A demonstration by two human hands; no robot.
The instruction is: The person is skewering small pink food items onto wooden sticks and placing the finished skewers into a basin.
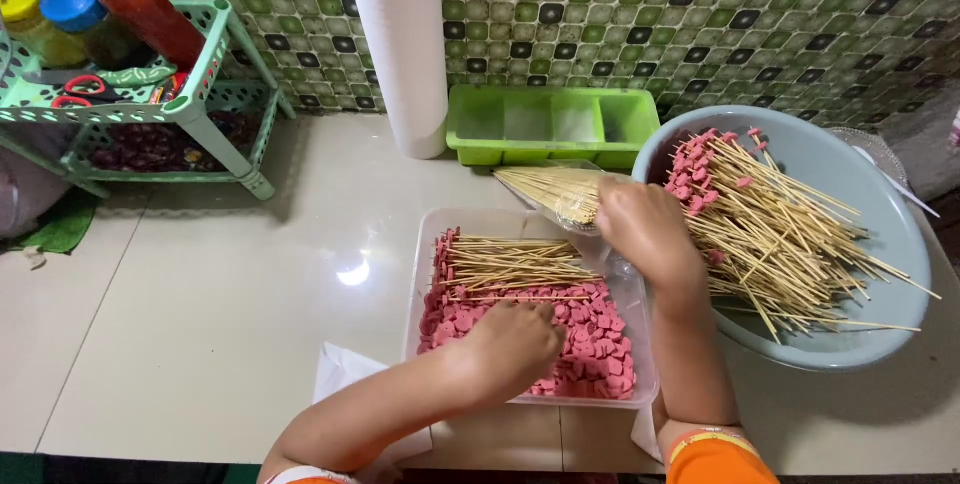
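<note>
Clear tray (430,244) on counter (230,324), filled with pink sausage slices (590,329). Left hand (515,339) curled, fingers down in slices. Right hand (645,229) at tray's far corner, closed on bagged skewer bundle (550,189). Grey bowl (850,174) of loaded skewers right of tray.

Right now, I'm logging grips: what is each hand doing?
Left hand: curled, knuckles up, fingers down in the pink sausage slices; a grip cannot be told.
Right hand: on the bag of bamboo skewers; closure cannot be told.
</note>
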